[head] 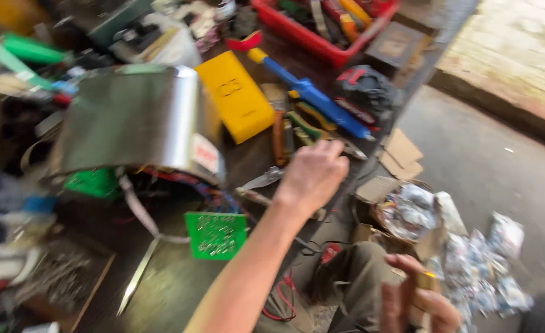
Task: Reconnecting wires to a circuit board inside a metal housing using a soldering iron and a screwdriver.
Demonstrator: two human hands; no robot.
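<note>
The person's left hand (pixel 312 176) reaches over the right edge of the bench (pixel 173 290), fingers curled and holding nothing, just above the pliers (pixel 300 126) and a loose metal blade (pixel 261 179). The blade looks sharp; a quick grab could cut a finger. The metal cover (pixel 130 117) sits on a tangle of wires (pixel 214 197) and might slip if bumped. The right hand (pixel 417 299), low by the knee, pinches something small, too blurred to name. The bench's far left corner is all blur.

My workbench and the floor beside it
Dark wooden bench (pixel 180 290) meets grey concrete floor (pixel 500 179); daylit pale brick paving (pixel 519 43) lies beyond a raised kerb (pixel 500 108)
</note>
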